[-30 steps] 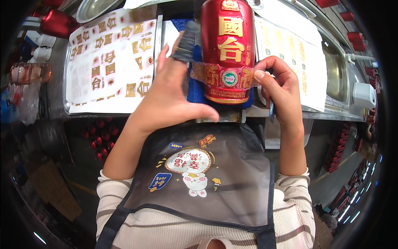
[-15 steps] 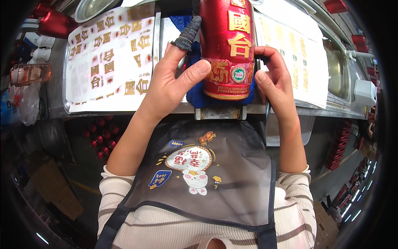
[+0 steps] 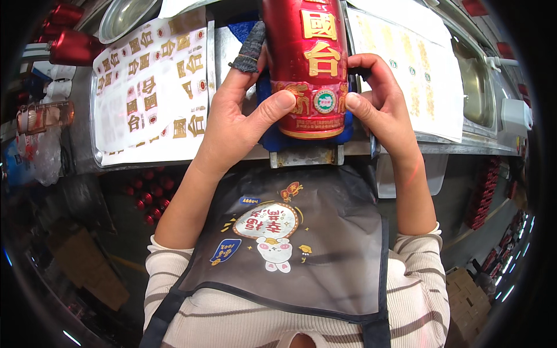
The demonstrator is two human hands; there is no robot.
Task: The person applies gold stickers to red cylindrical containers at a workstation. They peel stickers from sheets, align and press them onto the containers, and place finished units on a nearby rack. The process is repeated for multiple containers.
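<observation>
A glossy red bottle [image 3: 283,40] with large gold characters lies with its base toward me on a blue padded rest [image 3: 271,140]. Round its lower part runs a label band [image 3: 324,102] with gold pattern and a green-and-white round emblem. My left hand [image 3: 229,124] grips the bottle's left side, its thumb pressed on the band; a dark grey finger cot [image 3: 249,51] covers the index finger. At the right edge, my right hand [image 3: 387,110] has its thumb tip on the band and its fingers curled along the side, partly hidden. The bottle's top is cut off.
Sheets of gold character stickers [image 3: 154,93] lie to the left, and a sheet of narrower gold and green stickers [image 3: 400,64] to the right. A metal bracket [image 3: 307,156] juts from the bench edge. A metal bowl [image 3: 125,20] stands far left, near other red bottles [image 3: 75,47].
Both thumbs have moved further in over the label band, the right one now at the bottle's edge. The view has shifted slightly; the bottle stays on its rest.
</observation>
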